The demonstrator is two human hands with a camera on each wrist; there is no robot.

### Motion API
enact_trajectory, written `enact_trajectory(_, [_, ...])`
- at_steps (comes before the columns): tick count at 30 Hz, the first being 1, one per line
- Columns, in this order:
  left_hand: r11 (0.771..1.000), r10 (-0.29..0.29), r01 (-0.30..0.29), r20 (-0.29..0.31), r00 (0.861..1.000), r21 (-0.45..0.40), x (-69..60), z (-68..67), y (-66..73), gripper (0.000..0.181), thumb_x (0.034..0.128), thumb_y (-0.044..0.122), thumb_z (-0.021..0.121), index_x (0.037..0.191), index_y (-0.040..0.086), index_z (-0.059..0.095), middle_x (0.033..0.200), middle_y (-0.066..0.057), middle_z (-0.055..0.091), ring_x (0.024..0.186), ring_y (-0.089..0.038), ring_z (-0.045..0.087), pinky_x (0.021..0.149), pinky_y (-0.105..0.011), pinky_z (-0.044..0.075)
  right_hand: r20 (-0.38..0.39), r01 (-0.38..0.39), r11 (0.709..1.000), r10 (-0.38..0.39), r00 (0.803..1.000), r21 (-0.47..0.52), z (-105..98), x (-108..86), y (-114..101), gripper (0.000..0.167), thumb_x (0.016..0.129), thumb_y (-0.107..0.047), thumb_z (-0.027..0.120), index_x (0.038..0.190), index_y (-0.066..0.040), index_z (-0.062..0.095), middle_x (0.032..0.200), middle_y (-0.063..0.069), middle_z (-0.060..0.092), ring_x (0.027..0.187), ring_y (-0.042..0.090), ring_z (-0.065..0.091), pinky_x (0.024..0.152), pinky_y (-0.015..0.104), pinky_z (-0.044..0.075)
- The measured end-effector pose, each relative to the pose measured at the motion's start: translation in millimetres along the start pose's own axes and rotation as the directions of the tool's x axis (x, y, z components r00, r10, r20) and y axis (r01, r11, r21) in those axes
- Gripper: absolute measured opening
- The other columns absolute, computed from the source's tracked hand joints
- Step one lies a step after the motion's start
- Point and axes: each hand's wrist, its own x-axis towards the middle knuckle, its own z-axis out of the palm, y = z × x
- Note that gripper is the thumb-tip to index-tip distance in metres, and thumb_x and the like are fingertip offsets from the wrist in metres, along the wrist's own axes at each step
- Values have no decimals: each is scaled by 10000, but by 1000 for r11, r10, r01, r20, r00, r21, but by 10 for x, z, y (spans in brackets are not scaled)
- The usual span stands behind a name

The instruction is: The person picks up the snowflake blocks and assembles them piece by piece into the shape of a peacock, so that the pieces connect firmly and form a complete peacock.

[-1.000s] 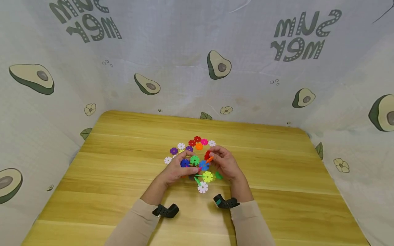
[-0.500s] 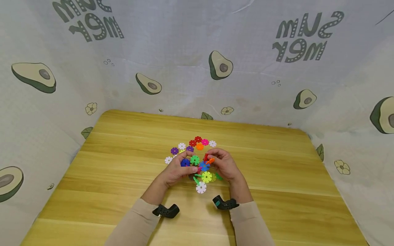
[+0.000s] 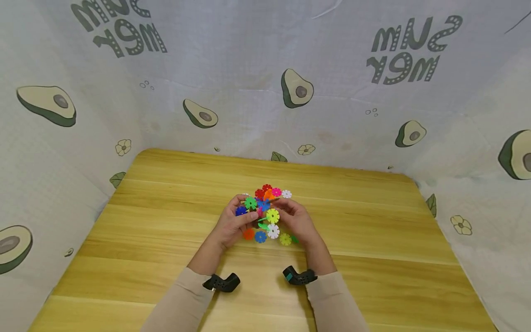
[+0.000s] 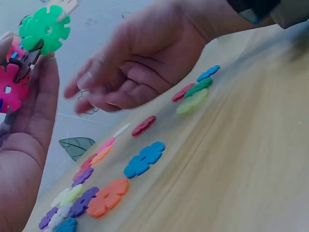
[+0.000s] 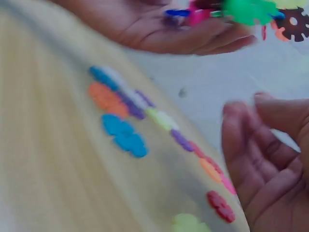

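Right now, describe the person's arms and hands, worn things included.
The left hand and right hand wear no gloves. The left sleeve and right sleeve are long, plain and beige. A bent black camera sits at each wrist, left camera and right camera; the right one shows a teal patch. No cables show.

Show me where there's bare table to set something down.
Bare table stretches right of the right hand to the edge, and likewise left of the left hand. Crowded: between the hands and just beyond, with linked discs and loose discs.
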Motion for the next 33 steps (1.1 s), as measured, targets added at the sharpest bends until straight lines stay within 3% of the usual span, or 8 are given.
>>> enact_trajectory(5, [998, 50, -52, -78, 996, -34, 24, -26, 34, 373, 950, -105, 587, 1167, 173, 466, 1079, 10, 670, 926, -132, 739, 780, -245, 620, 119, -83, 916, 140, 983, -392, 158, -8, -48, 351, 905, -155, 780, 1231, -67, 687, 1118, 67, 733, 961, 161, 640, 890, 312, 553])
enact_trajectory(8, [999, 44, -46, -111, 993, -16, 38, -18, 33, 417, 951, -119, 566, 1223, 183, 472, 1129, 2, 665, 981, -139, 738, 805, -233, 613, 193, -45, 850, 171, 966, -525, 226, -29, -89, 366, 849, -220, 847, 1169, -125, 697, 1083, 7, 741, 1019, 184, 654, 974, 382, 548])
enact_trajectory(13, [1000, 25, -24, -169, 985, 7, 59, 1, 23, 449, 948, -114, 566, 1291, 166, 499, 1185, -22, 615, 1017, -132, 698, 841, -217, 603, 198, -11, 795, 165, 966, -607, 263, -39, -127, 271, 840, -203, 852, 1054, -107, 716, 1011, -10, 724, 1000, 191, 651, 977, 429, 548])
enact_trajectory(17, [1000, 12, -11, -193, 981, 9, 55, 7, 21, 452, 936, -119, 577, 1303, 137, 511, 1216, -47, 588, 1009, -136, 684, 829, -223, 605, 123, -59, 808, 160, 979, -587, 210, -29, -105, 249, 886, -200, 810, 1098, -128, 702, 1002, -17, 713, 942, 148, 627, 936, 369, 555])
enact_trajectory(20, [1000, 6, -6, -175, 985, 3, 48, 12, 18, 464, 932, -131, 572, 1311, 128, 505, 1227, -64, 581, 1006, -151, 696, 821, -272, 628, 21, -92, 845, 121, 992, -527, 115, -23, -93, 184, 943, -132, 730, 1122, -122, 689, 971, 27, 701, 848, 126, 605, 809, 296, 557])
enact_trajectory(26, [1000, 1, 1, -97, 995, 22, 34, 5, 0, 441, 941, -119, 586, 1349, 19, 492, 1185, -61, 632, 987, -176, 732, 826, -378, 644, -175, -20, 991, -4, 984, -135, -60, -15, -123, 200, 1002, -10, 608, 1197, 33, 597, 1000, 62, 654, 809, 78, 670, 762, 198, 599])
enact_trajectory(29, [999, -4, 7, -86, 996, 36, 36, 9, -12, 434, 944, -97, 594, 1358, -33, 482, 1155, -55, 654, 976, -161, 738, 817, -348, 645, -187, 90, 995, -81, 979, 41, -107, -33, -144, 257, 1014, -2, 580, 1240, 107, 526, 985, -5, 658, 826, 71, 711, 815, 211, 617])
enact_trajectory(33, [999, -28, 32, -93, 995, 40, 35, 8, -23, 443, 925, -98, 618, 1342, -39, 481, 1132, -48, 647, 975, -158, 721, 818, -319, 642, -137, 202, 973, -186, 973, 112, -130, -59, -150, 259, 1030, -20, 562, 1217, 147, 496, 982, -53, 684, 858, 73, 725, 855, 218, 612])
